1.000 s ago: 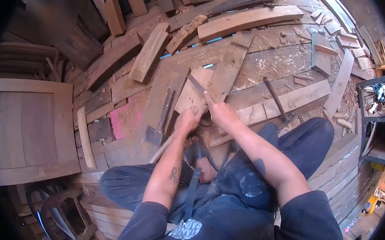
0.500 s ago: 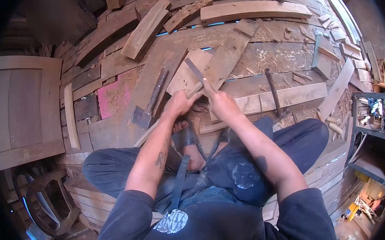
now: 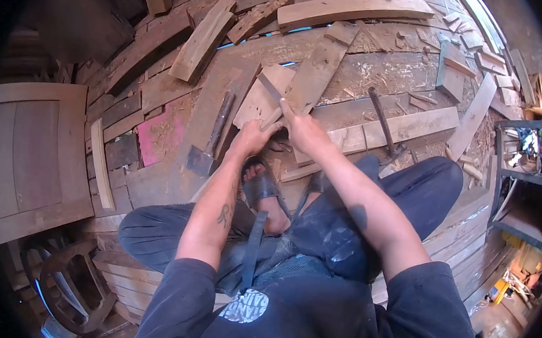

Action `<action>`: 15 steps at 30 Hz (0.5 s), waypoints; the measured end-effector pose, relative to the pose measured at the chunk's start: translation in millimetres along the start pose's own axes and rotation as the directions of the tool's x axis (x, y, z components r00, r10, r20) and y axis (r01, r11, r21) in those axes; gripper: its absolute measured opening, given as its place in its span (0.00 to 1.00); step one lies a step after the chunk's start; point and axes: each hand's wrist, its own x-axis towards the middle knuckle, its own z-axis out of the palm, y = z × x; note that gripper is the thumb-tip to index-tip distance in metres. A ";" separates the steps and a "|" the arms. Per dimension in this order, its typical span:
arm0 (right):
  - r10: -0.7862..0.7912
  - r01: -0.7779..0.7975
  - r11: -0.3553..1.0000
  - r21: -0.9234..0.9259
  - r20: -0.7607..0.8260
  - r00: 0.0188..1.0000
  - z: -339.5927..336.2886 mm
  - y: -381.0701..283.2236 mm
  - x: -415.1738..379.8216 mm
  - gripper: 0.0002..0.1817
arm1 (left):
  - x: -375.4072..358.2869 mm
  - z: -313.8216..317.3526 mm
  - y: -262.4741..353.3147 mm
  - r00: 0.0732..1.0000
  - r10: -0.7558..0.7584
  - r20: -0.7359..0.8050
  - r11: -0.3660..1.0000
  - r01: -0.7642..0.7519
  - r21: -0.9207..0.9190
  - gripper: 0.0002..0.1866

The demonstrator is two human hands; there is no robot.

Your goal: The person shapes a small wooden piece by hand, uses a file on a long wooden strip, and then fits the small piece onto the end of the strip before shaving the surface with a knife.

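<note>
My right hand [image 3: 305, 134] is closed around the handle end of a knife [image 3: 269, 88], whose flat grey blade points forward and left. The index finger lies along the tool. Close beside it, my left hand [image 3: 251, 139] is closed on a small wooden stick [image 3: 271, 118], which sticks out toward the blade. Both hands are over a pale board [image 3: 260, 102] on the floor, in front of my sandalled feet. The fingers partly hide the stick and the knife's handle.
A hammer [image 3: 383, 123] rests on a plank to the right. On the left lies an axe [image 3: 202, 160] with a dark handle. Wood blocks, planks and shavings cover the floor ahead. A panelled door [image 3: 36, 159] stands at the left, a metal shelf [image 3: 525, 177] at the right.
The view has shifted slightly. My right hand and the knife have moved a little forward and left; both hands keep their holds.
</note>
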 end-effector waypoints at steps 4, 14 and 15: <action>0.039 -0.038 0.999 -0.004 0.110 0.993 -22.9 7.4 -58.0 0.42 | 3.6 -1.1 -3.4 1.000 0.018 0.014 1.000 -0.018 -0.010 0.36; 0.034 -0.036 0.999 0.034 0.058 0.998 -0.3 10.4 -18.5 0.41 | 14.7 5.3 -15.9 0.999 0.010 0.041 0.997 -0.007 -0.079 0.36; 0.017 -0.018 0.998 0.068 0.025 1.000 2.6 12.5 -9.2 0.41 | 9.8 3.8 -11.4 1.000 0.027 0.011 0.997 -0.026 -0.078 0.36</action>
